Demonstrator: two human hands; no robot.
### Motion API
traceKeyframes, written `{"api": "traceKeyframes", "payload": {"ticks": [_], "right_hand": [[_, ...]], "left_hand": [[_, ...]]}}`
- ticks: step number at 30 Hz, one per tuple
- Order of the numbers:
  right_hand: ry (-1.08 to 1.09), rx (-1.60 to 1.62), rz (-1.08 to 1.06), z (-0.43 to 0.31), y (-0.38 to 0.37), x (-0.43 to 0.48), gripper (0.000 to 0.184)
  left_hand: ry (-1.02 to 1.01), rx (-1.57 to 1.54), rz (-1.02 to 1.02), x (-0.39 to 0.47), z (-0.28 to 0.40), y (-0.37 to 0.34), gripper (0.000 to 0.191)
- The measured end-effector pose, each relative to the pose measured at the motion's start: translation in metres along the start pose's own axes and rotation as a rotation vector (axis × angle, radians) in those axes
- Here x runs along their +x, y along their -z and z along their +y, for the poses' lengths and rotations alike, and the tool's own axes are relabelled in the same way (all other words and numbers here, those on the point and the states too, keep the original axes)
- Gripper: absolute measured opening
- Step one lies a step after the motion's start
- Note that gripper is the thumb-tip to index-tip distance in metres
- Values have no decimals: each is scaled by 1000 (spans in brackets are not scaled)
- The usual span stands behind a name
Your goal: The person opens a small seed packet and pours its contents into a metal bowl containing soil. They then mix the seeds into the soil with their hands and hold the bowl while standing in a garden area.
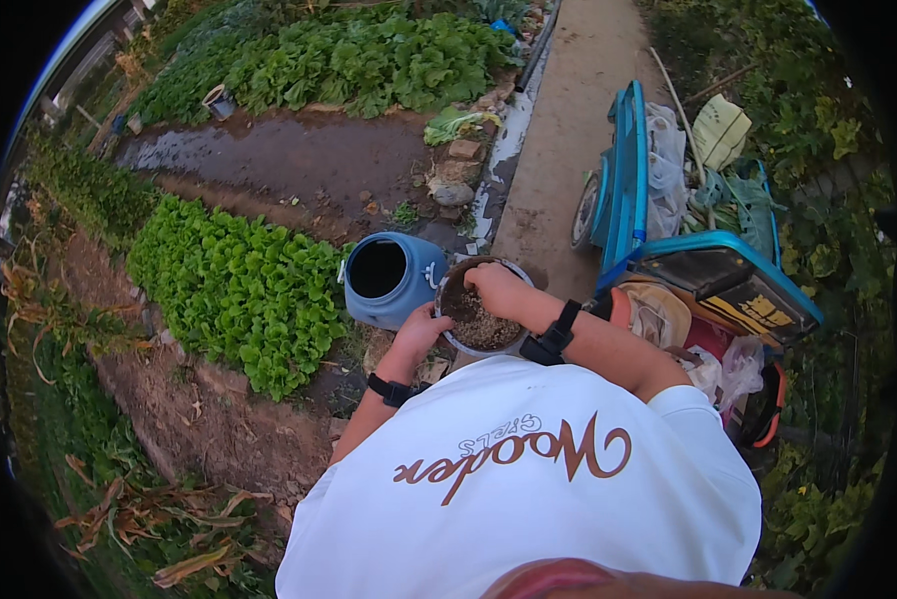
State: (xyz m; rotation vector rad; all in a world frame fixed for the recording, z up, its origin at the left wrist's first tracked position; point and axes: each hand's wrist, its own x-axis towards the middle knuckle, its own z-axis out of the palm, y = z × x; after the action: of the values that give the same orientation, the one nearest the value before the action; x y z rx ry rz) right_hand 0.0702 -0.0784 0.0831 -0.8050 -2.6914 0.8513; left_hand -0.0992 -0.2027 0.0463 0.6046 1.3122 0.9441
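Observation:
My left hand [418, 331] rests at the near left rim of a round bucket [522, 271], its thumb over the edge and its fingers along the outside. Inside the bucket lies a coarse, light brown granular material [486, 329], with darker stuff towards the far left. My right hand [495, 290] reaches in over the right side, fingers curled and pointing left. Whether anything is between those fingers is hidden. Touching or very near the bucket on its left stands a blue plastic barrel [418, 262], its round mouth uncovered and dark inside, with white handles at its sides.
A blue cargo cart [622, 202] loaded with plastic bags, leaves and a pale sack [720, 131] stands at right, beside a concrete path [560, 97]. Leafy greens [231, 292] grow left of the barrel. Beyond lie a wet soil bed [306, 157] and larger leafy vegetables [366, 60].

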Motion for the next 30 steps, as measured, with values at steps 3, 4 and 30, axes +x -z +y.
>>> {"api": "traceKeyframes", "payload": {"ticks": [3, 4, 30], "right_hand": [[4, -31, 12, 0, 1, -1, 16], [3, -39, 7, 0, 1, -1, 16], [-130, -247, -419, 2, -9, -15, 37]], "left_hand": [[-4, 14, 17, 6, -1, -2, 36], [2, 9, 20, 7, -1, -2, 34], [19, 90, -37, 25, -13, -11, 35]]}}
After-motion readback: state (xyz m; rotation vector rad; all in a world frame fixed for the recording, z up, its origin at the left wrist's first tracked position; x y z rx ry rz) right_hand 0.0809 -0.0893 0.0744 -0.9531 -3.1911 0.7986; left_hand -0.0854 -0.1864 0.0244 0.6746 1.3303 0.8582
